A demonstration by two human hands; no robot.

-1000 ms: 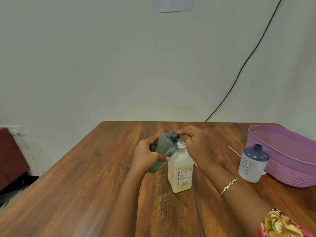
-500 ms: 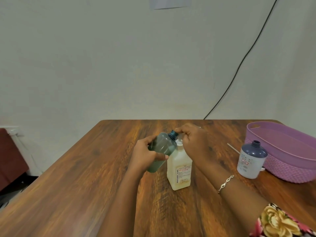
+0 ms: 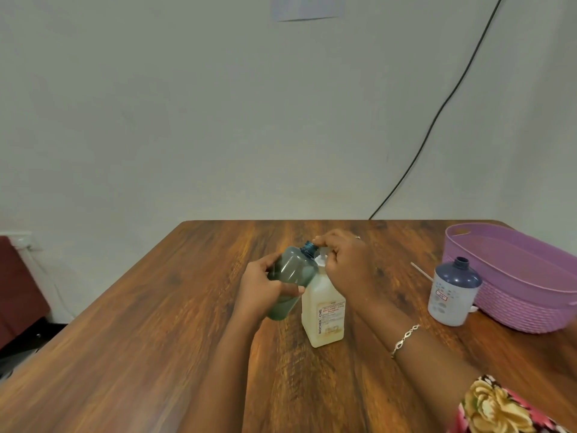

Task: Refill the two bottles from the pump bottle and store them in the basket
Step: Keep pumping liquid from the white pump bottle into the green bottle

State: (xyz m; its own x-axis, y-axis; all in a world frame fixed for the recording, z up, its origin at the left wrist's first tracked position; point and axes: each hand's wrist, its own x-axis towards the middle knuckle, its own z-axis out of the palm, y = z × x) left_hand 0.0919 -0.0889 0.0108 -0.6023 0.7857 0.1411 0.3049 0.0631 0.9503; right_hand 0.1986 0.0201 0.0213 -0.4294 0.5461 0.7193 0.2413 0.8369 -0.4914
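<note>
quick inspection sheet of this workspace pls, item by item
surface: wooden table, dark grain
job's things: green bottle tilted, open neck at the pump spout; pump bottle upright; blue-topped bottle upright, uncapped, in front of the purple basket
clutter: thin white stick lying behind the blue-topped bottle
grippers: left hand grips the green bottle; right hand curled over the pump head
cables: black cable running down the wall to the table's far edge
surroundings: plain wall, paper sheet at top; dark red object at left

Head of pump bottle (image 3: 324, 310) hidden under right hand (image 3: 346, 264); basket (image 3: 512, 295) cut off at right edge.
</note>
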